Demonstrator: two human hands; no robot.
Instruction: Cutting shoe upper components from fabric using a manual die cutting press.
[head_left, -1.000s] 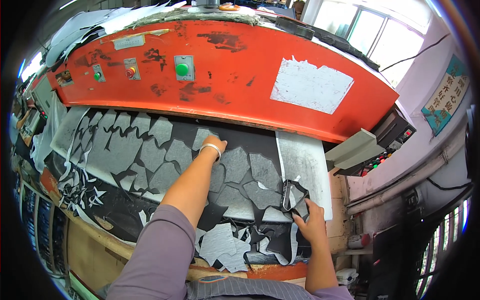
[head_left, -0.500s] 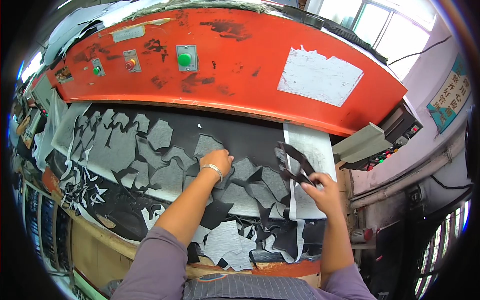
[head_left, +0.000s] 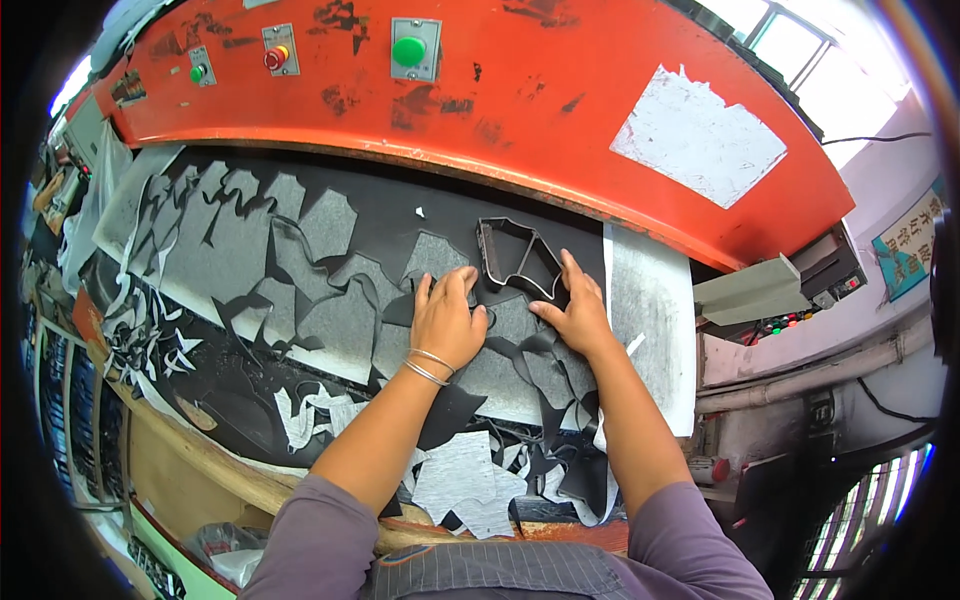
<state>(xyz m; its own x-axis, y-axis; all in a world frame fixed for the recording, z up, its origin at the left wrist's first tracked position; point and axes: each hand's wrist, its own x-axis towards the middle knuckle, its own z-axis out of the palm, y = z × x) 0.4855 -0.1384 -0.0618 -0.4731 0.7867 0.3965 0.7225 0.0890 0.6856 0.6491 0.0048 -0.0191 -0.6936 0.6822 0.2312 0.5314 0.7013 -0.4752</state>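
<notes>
A dark metal cutting die point(head_left: 528, 254), a many-sided frame with a crossbar, lies on the black sheet point(head_left: 390, 198) below the red machine beam. My right hand point(head_left: 582, 312) is at its right-hand corner, the thumb below and the fingers beside the rim, closed about that corner. To the left, my left hand point(head_left: 446, 325) rests on the grey cut material point(head_left: 335, 325), its fingers bent and slightly apart with the thumb separate. I see nothing held in it. What lies under its palm is hidden.
The red beam point(head_left: 540, 140) spans the far side, carrying a large green button point(head_left: 409, 52) and a red knob point(head_left: 276, 59). Pale fabric scraps point(head_left: 465, 480) lie near my body; more scraps point(head_left: 150, 345) heap at left. A white board point(head_left: 655, 330) extends at right.
The die, raised and tilted in my right hand before, now lies flat farther left. My right hand has moved left and forward with it. My left hand has shifted slightly right and its fingers have loosened.
</notes>
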